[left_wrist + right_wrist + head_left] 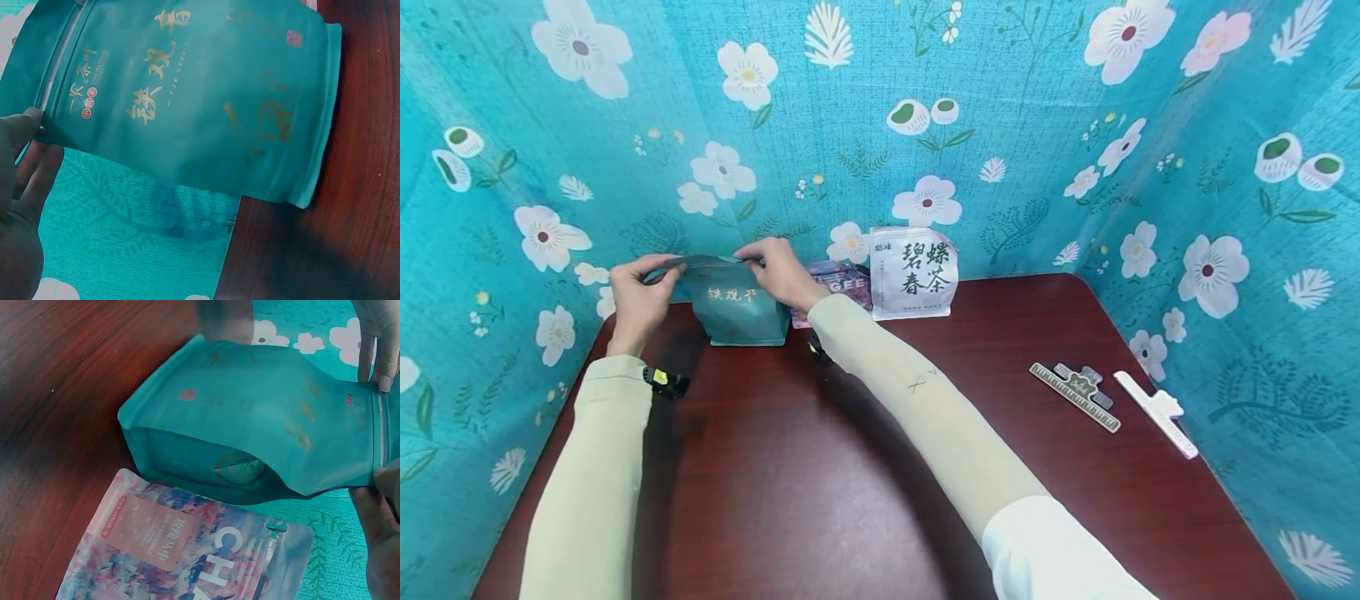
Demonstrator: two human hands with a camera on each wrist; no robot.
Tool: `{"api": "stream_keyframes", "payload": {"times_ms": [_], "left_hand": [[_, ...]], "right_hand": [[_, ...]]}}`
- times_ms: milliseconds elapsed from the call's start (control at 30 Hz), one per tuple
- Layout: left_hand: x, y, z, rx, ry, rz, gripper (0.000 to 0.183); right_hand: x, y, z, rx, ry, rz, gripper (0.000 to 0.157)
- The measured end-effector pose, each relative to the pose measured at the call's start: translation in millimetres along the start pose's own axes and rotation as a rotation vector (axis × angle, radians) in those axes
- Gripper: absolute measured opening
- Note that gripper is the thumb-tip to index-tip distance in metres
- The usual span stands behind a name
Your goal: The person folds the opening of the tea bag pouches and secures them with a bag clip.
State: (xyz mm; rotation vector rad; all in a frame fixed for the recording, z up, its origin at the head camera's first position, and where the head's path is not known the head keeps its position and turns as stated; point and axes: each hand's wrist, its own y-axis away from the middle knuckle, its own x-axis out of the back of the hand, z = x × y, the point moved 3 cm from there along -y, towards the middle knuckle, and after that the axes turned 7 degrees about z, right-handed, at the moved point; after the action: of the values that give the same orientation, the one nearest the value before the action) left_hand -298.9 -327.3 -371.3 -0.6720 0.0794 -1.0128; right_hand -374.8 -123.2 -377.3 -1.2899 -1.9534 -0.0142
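Note:
A green tea pouch [741, 317] with gold characters stands at the back left of the table. My left hand [638, 300] pinches its top left corner between thumb and fingers. At the top right corner, my right hand [781, 271] pinches the pouch too. The left wrist view shows the pouch's front [194, 119] and the zip strip [59, 59] near its top, with my left thumb at the strip's end. In the right wrist view the pouch's folded side [194, 456] bulges, and its top is drawn flat between both hands.
Right of the green pouch a pink and blue pouch [842, 287] is partly behind my right hand. Beside that stands a white pouch [913, 275] with black characters. A patterned clip [1075, 396] and a white clip [1157, 412] lie at the right edge. Floral cloth [850, 133] hangs behind.

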Motion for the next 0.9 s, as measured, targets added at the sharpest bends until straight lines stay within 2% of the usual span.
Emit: {"api": "stream_keyframes", "payload": {"times_ms": [167, 400, 533, 700, 900], "left_hand": [[2.9, 1.7, 4.4, -0.021, 0.006, -0.002, 0.016], [6.4, 1.3, 1.9, -0.091, 0.009, -0.01, 0.014], [7.1, 3.8, 11.0, -0.105, 0.025, -0.032, 0.013], [7.3, 10.7, 33.6, -0.143, 0.013, -0.054, 0.014], [4.5, 28.1, 80.9, -0.228, 0.034, -0.11, 0.016]], "right_hand": [[4.7, 3.7, -4.0, 0.024, -0.002, 0.014, 0.031], [17.4, 12.0, -12.2, 0.084, -0.009, 0.02, 0.031], [30.0, 18.2, -16.9, 0.11, -0.033, 0.024, 0.03], [45.5, 25.8, -19.0, 0.143, -0.055, 0.019, 0.028], [66.7, 43.7, -20.7, 0.2, -0.081, 0.024, 0.026]]}}
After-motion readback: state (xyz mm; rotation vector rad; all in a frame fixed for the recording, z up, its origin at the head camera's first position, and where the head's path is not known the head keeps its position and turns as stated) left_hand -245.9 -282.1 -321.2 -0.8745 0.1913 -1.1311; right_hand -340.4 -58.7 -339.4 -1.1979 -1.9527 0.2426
